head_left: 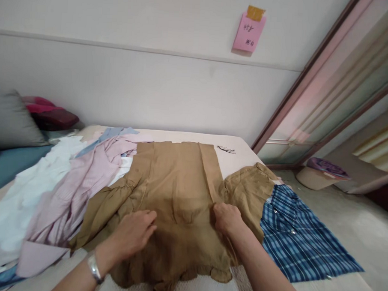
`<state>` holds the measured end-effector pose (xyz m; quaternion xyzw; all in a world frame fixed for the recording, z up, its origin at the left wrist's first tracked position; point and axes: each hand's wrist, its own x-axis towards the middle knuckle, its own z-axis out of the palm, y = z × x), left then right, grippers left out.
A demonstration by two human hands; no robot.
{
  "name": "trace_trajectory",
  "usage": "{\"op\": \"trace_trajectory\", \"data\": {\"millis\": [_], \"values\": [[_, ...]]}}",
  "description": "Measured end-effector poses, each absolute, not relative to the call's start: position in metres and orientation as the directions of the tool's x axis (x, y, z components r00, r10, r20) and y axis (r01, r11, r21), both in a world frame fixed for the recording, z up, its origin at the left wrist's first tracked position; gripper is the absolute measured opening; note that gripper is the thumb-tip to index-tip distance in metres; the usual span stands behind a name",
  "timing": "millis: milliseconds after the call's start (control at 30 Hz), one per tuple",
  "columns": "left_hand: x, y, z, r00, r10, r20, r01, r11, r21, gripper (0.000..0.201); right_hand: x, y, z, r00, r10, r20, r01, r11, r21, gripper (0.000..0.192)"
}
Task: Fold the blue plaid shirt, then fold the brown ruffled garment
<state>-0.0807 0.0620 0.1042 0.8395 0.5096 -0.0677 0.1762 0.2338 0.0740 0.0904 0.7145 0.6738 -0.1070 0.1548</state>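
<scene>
**Folding of the Tan Garment: Status at This Moment**

Folding is part-way through, judging by the cloth. The tan garment lies spread at the centre of the frame on the bed, its upper edge squared off toward the wall. A long panel on its right side is already turned inward, forming a straight crease that runs from top centre down to the right hand. The left side remains bunched and unfolded, and the ruffled hem at the lower centre is loose.

Hand states:
- The left hand, lower centre-left, rests flat on the cloth with fingers extended, pressing and gripping nothing. A metal bracelet sits on that wrist.
- The right hand is closed narrowly, pinching the lower end of the folded panel.

Surroundings: a blue plaid shirt lies at lower right, its edge tucked under the tan garment. A heap of pink and white shirts fills the left. A pink note is taped to the wall at upper right.
</scene>
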Motion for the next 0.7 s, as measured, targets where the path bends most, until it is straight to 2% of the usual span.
{"op": "trace_trajectory", "data": {"millis": [100, 200, 400, 467, 600, 667, 700], "values": [[-0.062, 0.043, 0.108, 0.526, 0.753, -0.395, 0.849, -0.433, 0.303, 0.027, 0.234, 0.075, 0.087, 0.043, 0.928, -0.370, 0.995, -0.006, 0.100, 0.026], [-0.054, 0.031, 0.110, 0.521, 0.695, -0.495, 0.853, -0.439, 0.282, 0.035, 0.239, 0.075, 0.082, 0.035, 0.928, -0.370, 0.992, 0.013, 0.125, 0.026], [-0.047, 0.029, 0.110, 0.506, 0.695, -0.511, 0.862, -0.413, 0.293, 0.038, 0.222, 0.070, 0.086, -0.026, 0.958, -0.287, 0.983, 0.076, 0.165, 0.028], [-0.044, 0.029, 0.105, 0.536, 0.660, -0.526, 0.844, -0.438, 0.310, 0.036, 0.191, 0.077, 0.095, -0.113, 0.963, -0.245, 0.987, 0.137, 0.085, 0.027], [-0.039, 0.031, 0.090, 0.587, 0.620, -0.520, 0.809, -0.459, 0.367, 0.037, 0.093, 0.117, 0.116, -0.393, 0.906, -0.157, 0.909, 0.357, -0.217, 0.021], [-0.038, 0.033, 0.082, 0.578, 0.637, -0.510, 0.815, -0.423, 0.396, 0.042, 0.039, 0.148, 0.124, -0.439, 0.892, -0.106, 0.862, 0.385, -0.331, 0.028], [-0.038, 0.034, 0.079, 0.573, 0.641, -0.511, 0.818, -0.404, 0.410, 0.045, 0.015, 0.163, 0.126, -0.400, 0.912, -0.088, 0.869, 0.346, -0.353, 0.034]]}}
